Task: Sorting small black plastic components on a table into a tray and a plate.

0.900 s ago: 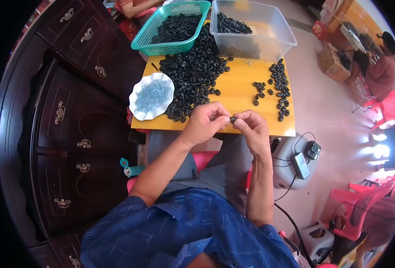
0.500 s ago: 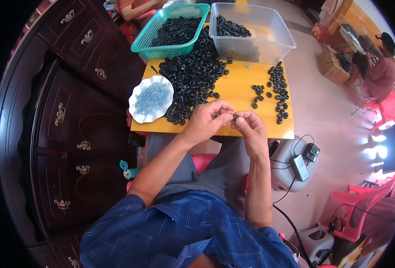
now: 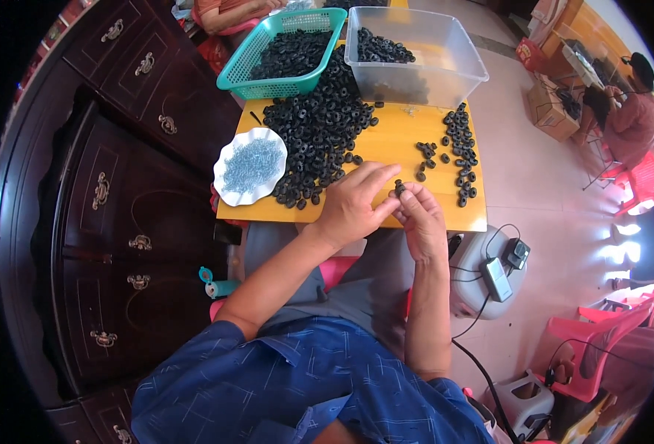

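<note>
Above the front edge of the yellow table (image 3: 386, 152), my right hand (image 3: 423, 222) pinches a small black ring-shaped part (image 3: 399, 187) between thumb and fingertips. Beside it, my left hand (image 3: 355, 206) has its thumb and index finger apart, their tips close around the part; whether they touch it is hard to tell. A big heap of like black parts (image 3: 312, 137) spreads over the table to the left. Left of the heap, a white wavy-rimmed plate (image 3: 223, 191) holds many tiny clear bluish pieces (image 3: 251, 166).
A green basket (image 3: 271, 90) and a clear plastic bin (image 3: 453, 85) stand at the far side, both with black parts. More loose parts (image 3: 464, 152) lie at right. Dark drawers (image 3: 135, 222) flank the left. Other people (image 3: 630, 126) sit farther off.
My left index finger and thumb have spread apart from their pinch near the part. The black part now stands up higher at my right fingertips.
</note>
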A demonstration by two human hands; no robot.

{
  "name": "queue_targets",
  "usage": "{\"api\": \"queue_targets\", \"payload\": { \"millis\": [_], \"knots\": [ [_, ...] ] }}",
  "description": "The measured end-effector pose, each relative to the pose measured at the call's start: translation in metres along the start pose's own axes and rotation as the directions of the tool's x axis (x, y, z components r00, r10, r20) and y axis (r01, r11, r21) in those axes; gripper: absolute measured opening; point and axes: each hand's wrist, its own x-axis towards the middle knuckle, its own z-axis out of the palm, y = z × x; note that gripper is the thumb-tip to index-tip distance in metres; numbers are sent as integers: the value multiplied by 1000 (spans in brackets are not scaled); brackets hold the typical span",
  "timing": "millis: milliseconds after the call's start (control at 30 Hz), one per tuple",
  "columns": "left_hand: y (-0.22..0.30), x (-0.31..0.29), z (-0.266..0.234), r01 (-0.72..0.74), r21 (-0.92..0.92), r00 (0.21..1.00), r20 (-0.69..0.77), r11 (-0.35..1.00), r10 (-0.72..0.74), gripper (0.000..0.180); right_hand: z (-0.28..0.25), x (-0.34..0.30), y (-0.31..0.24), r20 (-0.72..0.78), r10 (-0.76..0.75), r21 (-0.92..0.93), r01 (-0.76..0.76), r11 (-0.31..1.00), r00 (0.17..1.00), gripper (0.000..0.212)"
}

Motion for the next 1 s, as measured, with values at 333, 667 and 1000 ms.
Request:
{"api": "queue_targets", "payload": {
  "millis": [333, 667, 1000],
  "knots": [
    [-2, 4, 4, -102, 87, 995, 5, 991, 102, 30, -1, 0, 2, 26, -17, -28, 18, 999, 1000, 14],
    [-8, 12, 4, -131, 16, 991, 14, 991, 131, 27, 0, 0, -2, 43, -27, 45, 25, 999, 999, 21],
    [-11, 10, 5, -91, -31, 992, 80, 995, 93, 27, -2, -5, -5, 23, -27, 8, 27, 1000, 999, 20]
  ]
}}
